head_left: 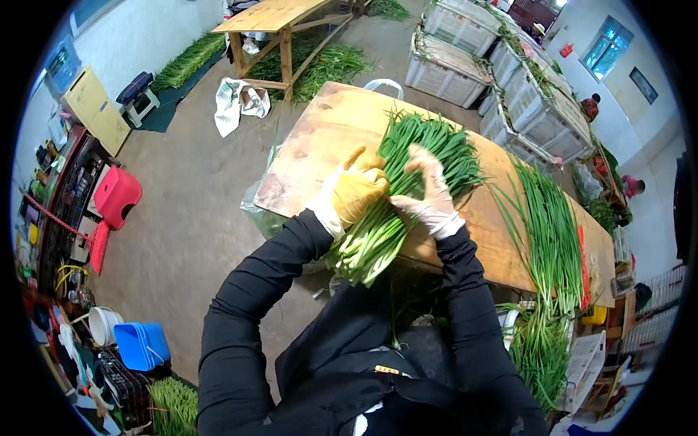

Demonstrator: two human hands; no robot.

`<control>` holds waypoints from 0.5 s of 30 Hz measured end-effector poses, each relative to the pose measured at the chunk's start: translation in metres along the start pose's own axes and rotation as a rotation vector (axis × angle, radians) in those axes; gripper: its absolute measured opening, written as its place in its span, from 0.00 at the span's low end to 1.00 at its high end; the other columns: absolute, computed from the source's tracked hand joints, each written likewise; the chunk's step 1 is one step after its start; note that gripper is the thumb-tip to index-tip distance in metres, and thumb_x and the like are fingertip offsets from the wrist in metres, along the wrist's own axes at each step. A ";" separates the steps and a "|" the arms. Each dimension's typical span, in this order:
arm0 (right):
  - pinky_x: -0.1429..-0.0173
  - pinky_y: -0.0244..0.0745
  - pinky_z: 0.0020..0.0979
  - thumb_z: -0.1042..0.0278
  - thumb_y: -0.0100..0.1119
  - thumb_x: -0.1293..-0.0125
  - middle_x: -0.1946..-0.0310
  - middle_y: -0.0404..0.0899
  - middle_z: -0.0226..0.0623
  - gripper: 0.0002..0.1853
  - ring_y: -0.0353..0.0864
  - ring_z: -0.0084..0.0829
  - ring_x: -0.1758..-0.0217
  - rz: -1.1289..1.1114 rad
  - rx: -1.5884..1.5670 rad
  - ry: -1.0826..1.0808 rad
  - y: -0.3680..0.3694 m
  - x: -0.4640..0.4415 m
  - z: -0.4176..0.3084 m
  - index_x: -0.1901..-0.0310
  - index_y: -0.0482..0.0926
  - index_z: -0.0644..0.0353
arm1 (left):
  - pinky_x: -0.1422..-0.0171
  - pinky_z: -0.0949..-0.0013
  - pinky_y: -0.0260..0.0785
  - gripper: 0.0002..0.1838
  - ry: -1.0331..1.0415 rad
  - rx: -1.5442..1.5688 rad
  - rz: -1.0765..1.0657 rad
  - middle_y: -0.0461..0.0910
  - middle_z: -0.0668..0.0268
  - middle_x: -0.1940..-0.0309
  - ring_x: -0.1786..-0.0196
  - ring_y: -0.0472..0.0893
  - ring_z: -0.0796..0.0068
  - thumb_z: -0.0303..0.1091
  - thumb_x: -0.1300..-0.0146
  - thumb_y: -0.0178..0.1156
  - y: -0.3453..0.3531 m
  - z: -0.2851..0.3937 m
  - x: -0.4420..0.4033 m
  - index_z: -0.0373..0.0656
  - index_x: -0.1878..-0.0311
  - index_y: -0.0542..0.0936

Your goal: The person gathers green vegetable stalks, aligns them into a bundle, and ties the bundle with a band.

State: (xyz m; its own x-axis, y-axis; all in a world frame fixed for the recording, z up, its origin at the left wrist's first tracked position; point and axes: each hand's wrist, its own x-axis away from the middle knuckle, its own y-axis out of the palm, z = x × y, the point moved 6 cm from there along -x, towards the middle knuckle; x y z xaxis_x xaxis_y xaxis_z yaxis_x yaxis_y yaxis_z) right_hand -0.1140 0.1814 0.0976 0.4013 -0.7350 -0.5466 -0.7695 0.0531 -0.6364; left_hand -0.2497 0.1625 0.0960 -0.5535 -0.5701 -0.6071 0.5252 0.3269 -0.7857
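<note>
Leftward, a white bucket (pixel 104 325) sits beside a blue bucket (pixel 142 347); at the counter's (pixel 327 127) edge, the left hand (pixel 356 192) grips a green-stalked bunch (pixel 398 173), the right hand (pixel 432 195) spread loosely against it; rightward, white crates (pixel 447 78) carry greens along their rims.

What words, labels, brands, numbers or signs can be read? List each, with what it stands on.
None can be read.
Orange tag on the black clothing: any lettering is too small.
Marks on the white sack: too blurred to read.
</note>
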 end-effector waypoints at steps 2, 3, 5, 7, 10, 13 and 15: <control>0.33 0.52 0.35 0.60 0.74 0.65 0.39 0.57 0.41 0.47 0.61 0.38 0.38 -0.107 -0.208 0.043 -0.002 -0.009 0.000 0.40 0.57 0.55 | 0.31 0.60 0.47 0.04 0.069 -0.084 -0.022 0.75 0.75 0.64 0.46 0.70 0.73 0.36 0.47 0.50 0.002 0.007 -0.005 0.53 0.69 0.74; 0.33 0.52 0.35 0.64 0.73 0.63 0.39 0.57 0.41 0.56 0.62 0.37 0.39 -0.310 -0.302 0.167 0.006 -0.016 -0.008 0.34 0.44 0.52 | 0.31 0.60 0.46 0.05 0.023 -0.081 -0.020 0.75 0.77 0.63 0.44 0.68 0.74 0.38 0.47 0.50 0.007 0.002 -0.005 0.55 0.68 0.74; 0.37 0.57 0.31 0.72 0.70 0.60 0.43 0.63 0.40 0.54 0.63 0.30 0.41 -0.502 -0.544 0.243 0.026 -0.023 0.000 0.33 0.43 0.55 | 0.31 0.58 0.45 0.06 0.015 -0.093 0.026 0.75 0.82 0.59 0.41 0.65 0.75 0.43 0.47 0.50 0.002 -0.001 -0.006 0.60 0.66 0.74; 0.43 0.62 0.25 0.79 0.64 0.55 0.49 0.69 0.38 0.49 0.67 0.23 0.48 -0.616 -0.714 0.345 0.038 -0.027 0.006 0.33 0.43 0.57 | 0.33 0.59 0.49 0.05 -0.002 -0.081 0.053 0.77 0.78 0.63 0.46 0.69 0.72 0.39 0.50 0.52 0.000 -0.002 -0.002 0.55 0.69 0.75; 0.47 0.64 0.24 0.76 0.62 0.51 0.56 0.73 0.39 0.40 0.70 0.23 0.53 -0.748 -0.886 0.497 0.050 -0.019 0.017 0.37 0.51 0.63 | 0.35 0.59 0.50 0.04 -0.022 -0.034 0.080 0.77 0.75 0.67 0.51 0.72 0.69 0.35 0.52 0.53 -0.004 0.006 0.004 0.52 0.71 0.76; 0.52 0.67 0.22 0.75 0.62 0.48 0.60 0.76 0.39 0.37 0.73 0.22 0.56 -0.750 -0.946 0.553 0.044 -0.012 0.021 0.39 0.53 0.70 | 0.37 0.57 0.51 0.04 -0.049 0.084 0.122 0.77 0.74 0.70 0.54 0.73 0.67 0.32 0.55 0.55 -0.002 0.005 0.003 0.52 0.72 0.76; 0.53 0.68 0.22 0.75 0.62 0.48 0.63 0.77 0.39 0.36 0.75 0.23 0.59 -0.845 -0.869 0.583 0.044 -0.004 0.029 0.40 0.54 0.71 | 0.44 0.58 0.59 0.05 -0.030 0.000 0.222 0.76 0.70 0.72 0.60 0.74 0.66 0.27 0.56 0.56 -0.008 0.004 0.000 0.49 0.73 0.75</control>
State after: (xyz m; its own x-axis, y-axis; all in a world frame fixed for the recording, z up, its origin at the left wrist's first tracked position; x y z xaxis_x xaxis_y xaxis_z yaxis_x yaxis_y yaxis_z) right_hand -0.1348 0.2064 0.0558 0.8049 -0.5192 0.2875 -0.5437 -0.8392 0.0066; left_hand -0.2512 0.1573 0.1029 -0.4051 -0.5060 -0.7615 0.6322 0.4466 -0.6331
